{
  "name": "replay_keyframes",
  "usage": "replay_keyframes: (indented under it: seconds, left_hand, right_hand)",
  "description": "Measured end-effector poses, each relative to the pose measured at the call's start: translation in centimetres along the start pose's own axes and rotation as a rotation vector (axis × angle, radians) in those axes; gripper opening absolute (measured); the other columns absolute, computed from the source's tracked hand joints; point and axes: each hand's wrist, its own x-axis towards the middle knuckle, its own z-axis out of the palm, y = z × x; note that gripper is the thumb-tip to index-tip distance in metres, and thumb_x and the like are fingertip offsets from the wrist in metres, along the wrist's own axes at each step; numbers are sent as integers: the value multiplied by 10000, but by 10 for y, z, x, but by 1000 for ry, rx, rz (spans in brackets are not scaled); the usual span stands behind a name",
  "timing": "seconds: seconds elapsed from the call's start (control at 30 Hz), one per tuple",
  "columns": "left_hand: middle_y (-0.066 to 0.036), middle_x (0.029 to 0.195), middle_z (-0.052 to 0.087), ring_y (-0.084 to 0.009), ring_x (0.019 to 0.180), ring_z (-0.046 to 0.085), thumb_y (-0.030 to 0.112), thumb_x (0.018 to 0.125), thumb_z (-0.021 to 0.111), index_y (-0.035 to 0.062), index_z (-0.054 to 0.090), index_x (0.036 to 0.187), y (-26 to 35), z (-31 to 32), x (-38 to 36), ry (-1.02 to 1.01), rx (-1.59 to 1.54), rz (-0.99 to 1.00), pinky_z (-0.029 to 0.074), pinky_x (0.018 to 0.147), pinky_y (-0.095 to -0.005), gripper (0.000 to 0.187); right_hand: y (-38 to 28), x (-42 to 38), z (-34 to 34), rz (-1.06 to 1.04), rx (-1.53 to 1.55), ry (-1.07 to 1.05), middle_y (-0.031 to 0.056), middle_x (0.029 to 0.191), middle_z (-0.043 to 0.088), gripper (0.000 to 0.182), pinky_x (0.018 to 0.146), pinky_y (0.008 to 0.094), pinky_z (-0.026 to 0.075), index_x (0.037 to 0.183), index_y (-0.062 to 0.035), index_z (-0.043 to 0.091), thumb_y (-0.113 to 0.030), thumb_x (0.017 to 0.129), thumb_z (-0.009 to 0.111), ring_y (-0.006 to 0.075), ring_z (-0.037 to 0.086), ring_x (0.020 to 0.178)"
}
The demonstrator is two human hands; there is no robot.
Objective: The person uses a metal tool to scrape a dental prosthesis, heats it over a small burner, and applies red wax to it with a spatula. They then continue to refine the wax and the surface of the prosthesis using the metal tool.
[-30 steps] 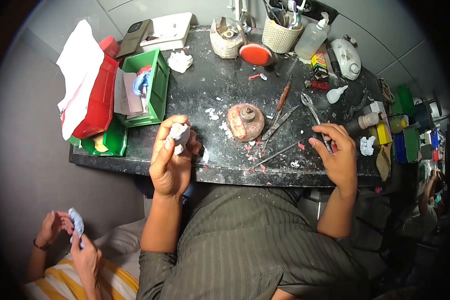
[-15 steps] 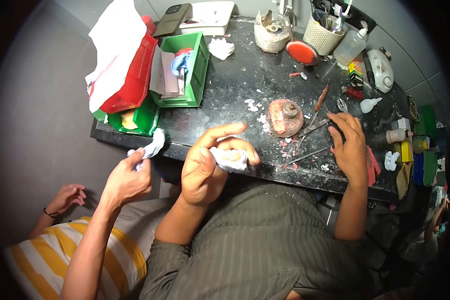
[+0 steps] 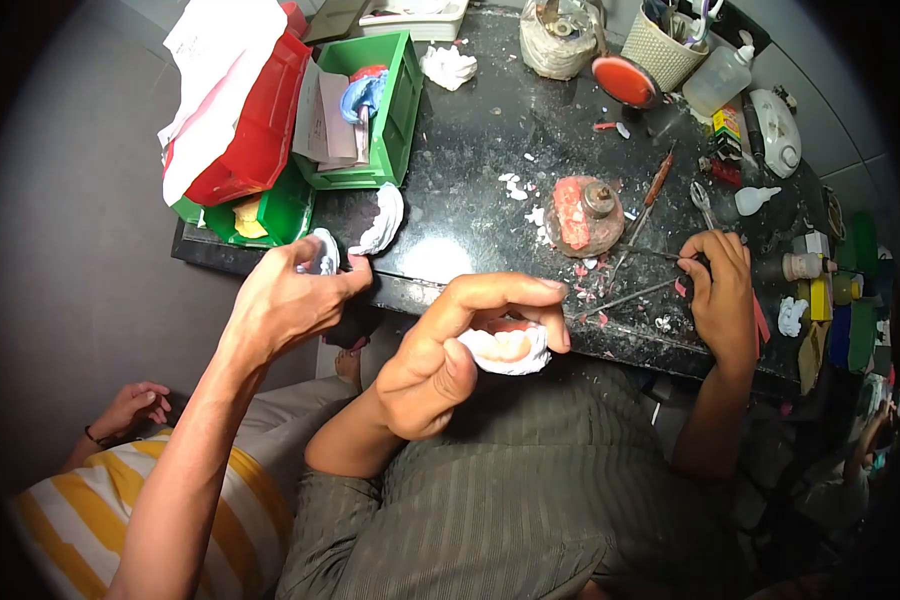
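My left hand (image 3: pixel 435 350) is closed around a white plaster dental cast (image 3: pixel 515 352), held in front of my body just off the bench edge. Peach-pink material lines the cast's upper side. At the right of the bench my right hand (image 3: pixel 718 295) pinches the end of a thin metal tool (image 3: pixel 655 252). A second thin metal rod (image 3: pixel 630 298) lies left of that hand. Beyond it are a red-handled carving tool (image 3: pixel 658 180) and a glass spirit burner (image 3: pixel 587 215) coated with pink wax.
To my left, a co-worker's hand (image 3: pixel 290 290) holds a white plaster piece (image 3: pixel 324 252) beside another plaster cast (image 3: pixel 380 222) at the bench edge. Green bin (image 3: pixel 400 110), red bin (image 3: pixel 250 140), squeeze bottle (image 3: pixel 718 85) and tool basket (image 3: pixel 663 45) stand farther back. Wax and plaster scraps litter the bench.
My left hand has moved right and slightly down, tilting the cast into fuller view. My right fingers have closed on the metal tool. The co-worker's hand moved right; a cast now rests at the edge.
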Motion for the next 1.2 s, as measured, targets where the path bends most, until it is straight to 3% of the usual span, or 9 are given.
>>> replay_keyframes:
  seconds: [0.1, 0.17, 0.27, 0.47, 0.57, 0.73, 0.87, 1.03, 1.2]
  left_hand:
    - [-226, 1035, 568, -277, 958, 573, 496, 1003, 447, -30, 352, 1368, -5, -3, 3, -36, -10, 20, 461, 879, -455, 647]
    - [-218, 1019, 572, -274, 943, 579, 413, 1006, 484, -39, 325, 1379, -8, -10, 7, -155, 335, 238, 465, 880, -457, 607]
    - [-225, 1007, 574, -278, 892, 598, 335, 983, 538, -48, 282, 1398, -11, -16, 9, -214, 496, 349, 478, 865, -468, 620]
    - [-226, 958, 608, -305, 880, 620, 313, 959, 602, -23, 7, 1501, -3, -8, 14, -229, 644, 397, 475, 873, -494, 873]
    - [-227, 996, 607, -277, 903, 596, 240, 907, 671, -111, 126, 1453, -18, 0, 17, -130, 510, 554, 351, 906, -407, 847]
    - [-233, 1001, 608, -282, 900, 599, 243, 899, 687, -111, 126, 1453, -15, -1, 19, -160, 540, 569, 349, 910, -410, 865]
    - [-230, 1011, 610, -282, 929, 596, 250, 892, 693, -111, 141, 1453, -13, 2, 19, -131, 555, 536, 346, 914, -407, 866]
    - [-227, 1022, 612, -283, 934, 603, 248, 890, 691, -116, 149, 1453, -15, 0, 17, -135, 525, 527, 349, 918, -407, 862]
    - [-259, 1034, 584, -285, 900, 605, 219, 889, 687, -118, 119, 1453, -19, 1, 19, -167, 422, 516, 406, 856, -404, 868]
  right_hand:
    - [-2, -5, -6, -4, 55, 80, 115, 836, 569, 117, 802, 385, 396, 870, -15, 557, 27, 796, 637, 317, 528, 834]
    - [11, -13, -6, -28, 60, 102, 76, 868, 584, 109, 789, 334, 406, 897, -20, 556, 46, 839, 621, 233, 536, 810]
    - [27, -26, -1, 153, 774, 454, 29, 999, 553, 111, 765, 208, 376, 1069, -2, 543, 25, 962, 552, 59, 468, 857]
    - [6, -29, -23, 67, 1394, 371, 29, 880, 444, 185, 778, 325, 369, 1076, -51, 463, -180, 986, 561, 143, 439, 753]
    - [-20, -27, -28, -18, 1455, 346, 32, 872, 448, 241, 770, 340, 367, 1012, -81, 432, -253, 974, 596, 141, 447, 743]
    - [-53, -24, -25, -155, 1282, 407, 134, 697, 565, 265, 481, 291, 421, 1051, -39, 424, -258, 999, 564, 151, 472, 500]
    - [-77, -28, -28, -95, 1237, 317, 221, 793, 620, 260, 513, 299, 483, 1070, -13, 426, -220, 998, 566, 174, 553, 555]
    - [-72, -29, -16, -516, 1317, 171, 348, 1147, 570, 317, 649, 365, 592, 1215, 53, 444, -97, 972, 581, 271, 695, 755]
    - [-81, -24, -35, -552, 1096, 52, 312, 1128, 605, 320, 685, 365, 608, 1179, 59, 526, -64, 913, 656, 297, 710, 831]
